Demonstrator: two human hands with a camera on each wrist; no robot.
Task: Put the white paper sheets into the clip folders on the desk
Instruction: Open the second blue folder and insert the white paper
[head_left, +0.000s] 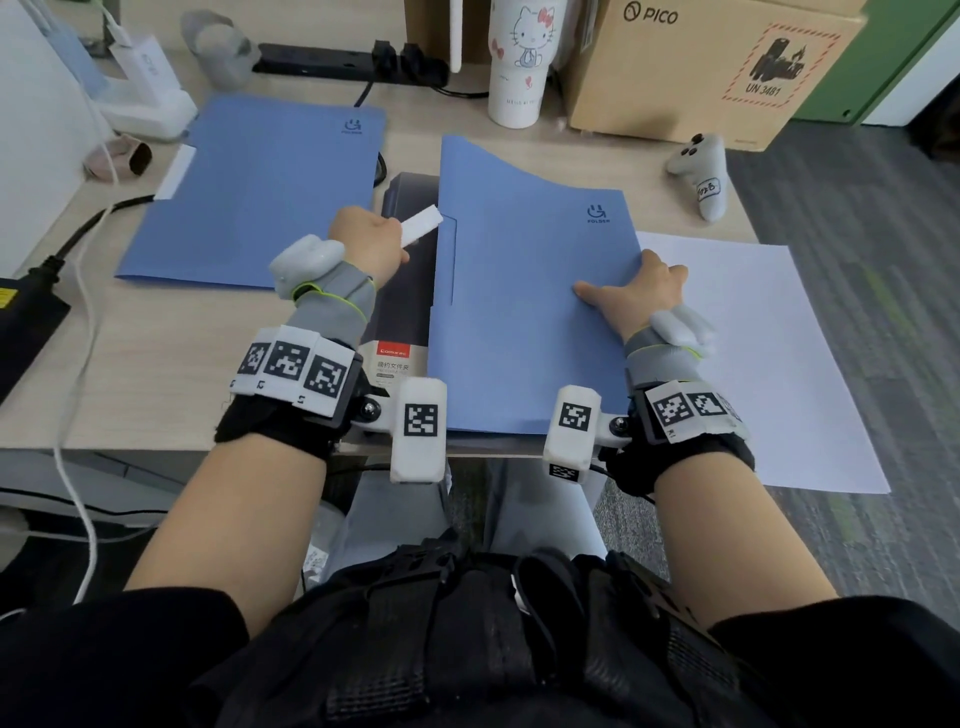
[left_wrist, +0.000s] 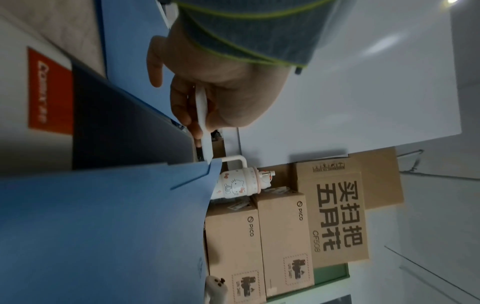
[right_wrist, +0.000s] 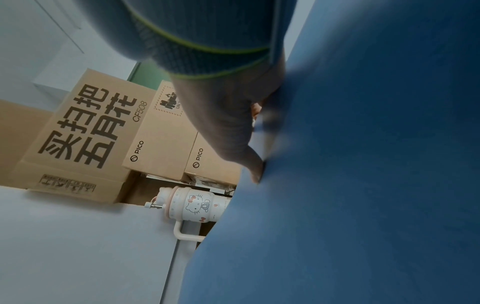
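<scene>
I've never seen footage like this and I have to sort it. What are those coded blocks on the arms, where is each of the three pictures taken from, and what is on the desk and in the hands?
No robot here: a person wears cameras, and the blocks with square codes are strapped to both wrists. The big picture comes from a head camera looking down; the other two come from the wrist cameras, looking along each hand, so they appear turned sideways. On the desk lie two blue folders, one at the far left and one in front, with a white sheet to the right. The left hand grips a white clip strip. The right hand holds the right edge of the near folder, thumb on top.
</scene>
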